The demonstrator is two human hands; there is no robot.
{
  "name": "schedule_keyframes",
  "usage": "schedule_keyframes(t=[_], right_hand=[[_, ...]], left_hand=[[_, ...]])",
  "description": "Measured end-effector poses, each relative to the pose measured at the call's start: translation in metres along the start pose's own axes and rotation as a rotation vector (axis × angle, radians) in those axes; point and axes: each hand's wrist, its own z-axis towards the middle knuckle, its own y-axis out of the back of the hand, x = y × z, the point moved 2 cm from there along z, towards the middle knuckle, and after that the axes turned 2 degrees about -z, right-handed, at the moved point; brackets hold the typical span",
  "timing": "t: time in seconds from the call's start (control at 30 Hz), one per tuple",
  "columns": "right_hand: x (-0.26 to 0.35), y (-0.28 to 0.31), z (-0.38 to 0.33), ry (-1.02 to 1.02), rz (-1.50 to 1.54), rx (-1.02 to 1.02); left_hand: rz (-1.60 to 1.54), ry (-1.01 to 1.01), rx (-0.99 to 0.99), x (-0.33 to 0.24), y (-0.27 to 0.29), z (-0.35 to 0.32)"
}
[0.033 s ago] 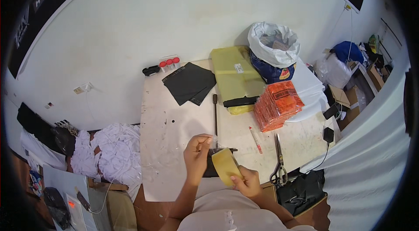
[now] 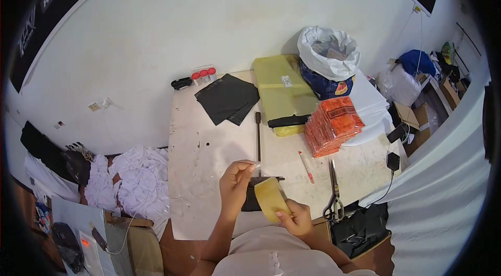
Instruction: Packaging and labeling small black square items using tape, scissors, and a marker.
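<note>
My right hand holds a roll of yellowish packing tape just above the near edge of the white table. My left hand is raised beside the roll, its fingertips pinched on the clear free end of the tape. A flat black item lies on the table under both hands, partly hidden by them. A thin black rod lies on the table beyond my hands.
A red pen and scissors lie to the right. Further back are stacked orange packets, yellow bags, black bags, red-capped bottles and a white sack. White cloth is piled left of the table.
</note>
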Motion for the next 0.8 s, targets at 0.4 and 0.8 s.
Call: schedule_keyframes(t=[0.4, 0.8], right_hand=[[-0.037, 0.033, -0.067, 0.398, 0.054, -0.055], [-0.164, 0.083, -0.108, -0.416, -0.740, -0.386]], left_hand=[[-0.309, 0.167, 0.438, 0.019, -0.041, 0.020], [0.093, -0.012, 1.000, 0.046, -0.101, -0.014]])
